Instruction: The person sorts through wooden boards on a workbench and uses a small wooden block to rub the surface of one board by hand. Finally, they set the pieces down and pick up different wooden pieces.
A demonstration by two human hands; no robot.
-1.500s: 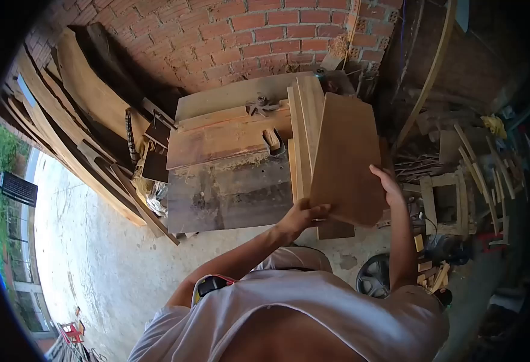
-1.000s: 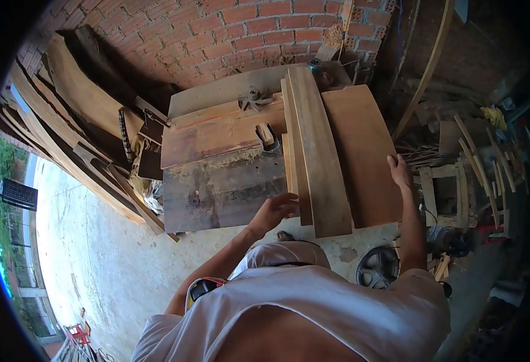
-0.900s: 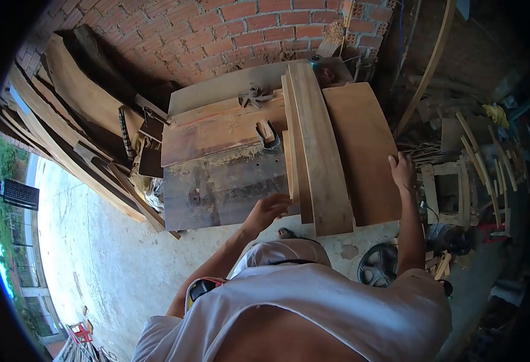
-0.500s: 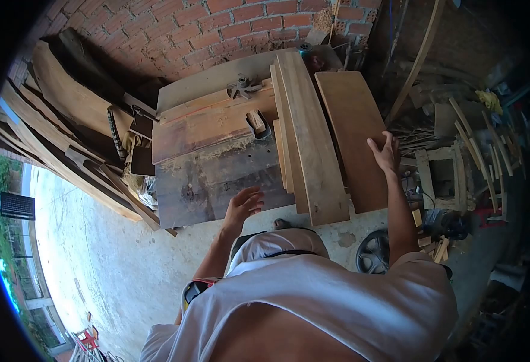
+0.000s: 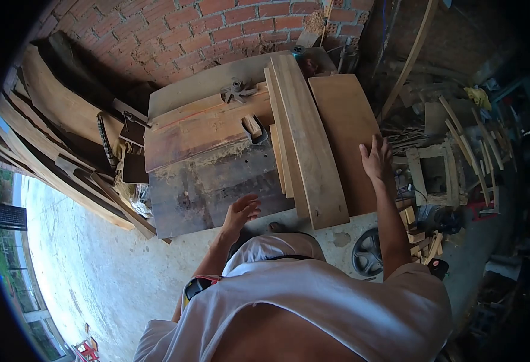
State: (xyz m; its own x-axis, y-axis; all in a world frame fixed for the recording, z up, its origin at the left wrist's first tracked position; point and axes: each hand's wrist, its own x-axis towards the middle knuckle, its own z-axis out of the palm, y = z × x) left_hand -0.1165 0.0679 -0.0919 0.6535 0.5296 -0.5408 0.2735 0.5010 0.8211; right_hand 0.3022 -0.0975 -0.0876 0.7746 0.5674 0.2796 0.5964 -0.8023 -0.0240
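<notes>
My right hand (image 5: 378, 159) lies at the right edge of a wide brown board (image 5: 344, 127), fingers spread and holding nothing. Whether it presses on the board or hovers just over it, I cannot tell. Left of that board, a long pale plank (image 5: 309, 142) lies lengthwise on top of narrower planks (image 5: 279, 160). My left hand (image 5: 242, 212) is held near the front edge of the dark worktable (image 5: 211, 193), empty, with its fingers loosely bent and apart. Farther back on the table are a dark-edged tool with a wooden block (image 5: 254, 128) and a star-shaped metal piece (image 5: 236, 90).
A brick wall (image 5: 217, 30) rises behind the table. Large boards (image 5: 54, 99) lean at the left. On the right are a black wheel (image 5: 367, 253), wood offcuts (image 5: 428, 244), a rough wooden frame (image 5: 437, 175) and thin sticks (image 5: 465, 148). Concrete floor (image 5: 114, 271) shows below.
My right hand has turned and shifted slightly inward at the brown board's edge, fingers now pointing forward. My left hand has stayed nearly the same. The view has tilted a little.
</notes>
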